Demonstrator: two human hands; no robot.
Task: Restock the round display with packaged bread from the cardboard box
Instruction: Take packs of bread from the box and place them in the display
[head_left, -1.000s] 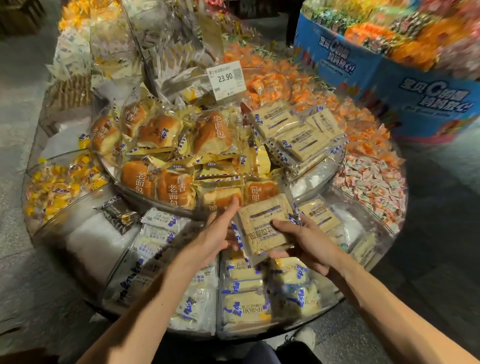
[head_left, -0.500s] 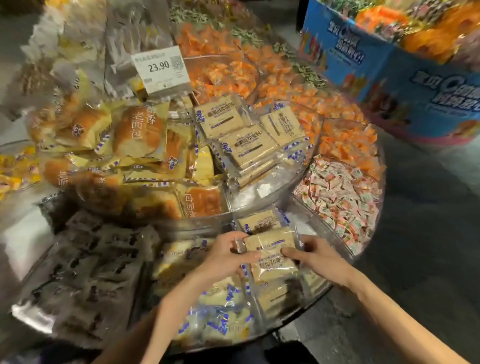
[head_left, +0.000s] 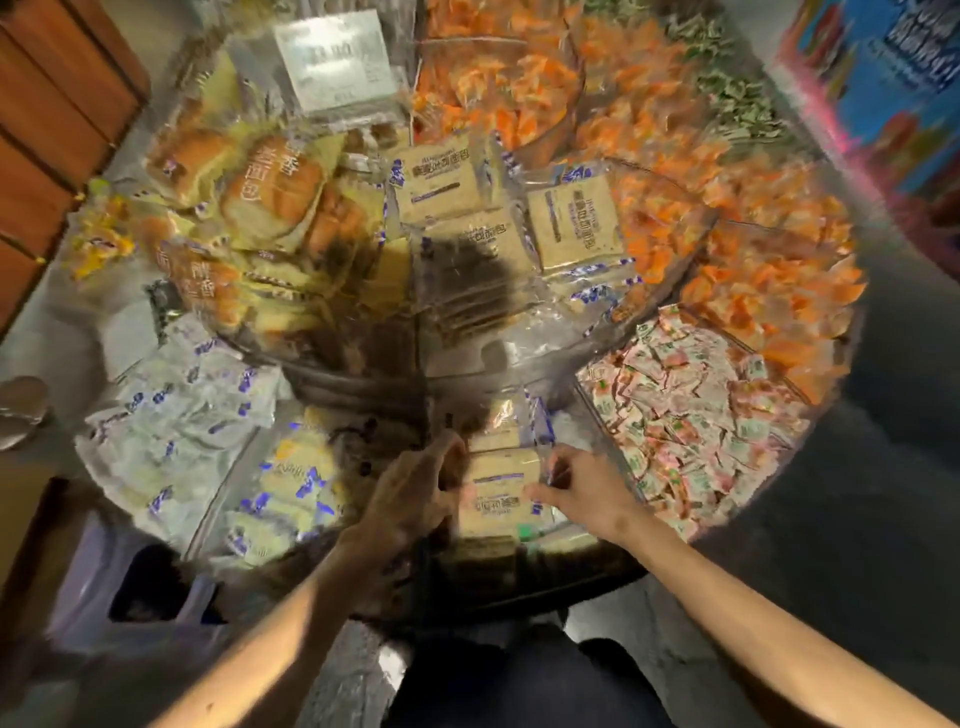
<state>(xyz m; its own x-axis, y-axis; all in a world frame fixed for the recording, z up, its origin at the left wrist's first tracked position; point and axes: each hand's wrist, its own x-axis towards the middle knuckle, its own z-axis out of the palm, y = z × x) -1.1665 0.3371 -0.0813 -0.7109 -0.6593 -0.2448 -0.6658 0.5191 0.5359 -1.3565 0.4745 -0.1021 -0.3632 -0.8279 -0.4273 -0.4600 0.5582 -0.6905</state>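
2 hands at lower centre, left hand (head_left: 415, 493) and right hand (head_left: 584, 491) pinching 1 bread packet (head_left: 493, 496), pink sweets (head_left: 696, 431) right, white packets (head_left: 171, 426) left.

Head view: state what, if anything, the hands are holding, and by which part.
One square bread packet, gripped by the left hand at its left edge and the right hand at its right edge.

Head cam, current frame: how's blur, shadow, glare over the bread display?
Head view: motion blur throughout, the white price sign is unreadable; a dark shadow covers part of the stacked beige square bread packets at centre; glare glints on the clear plastic tier wall; the held beige bread packet is softly blurred.
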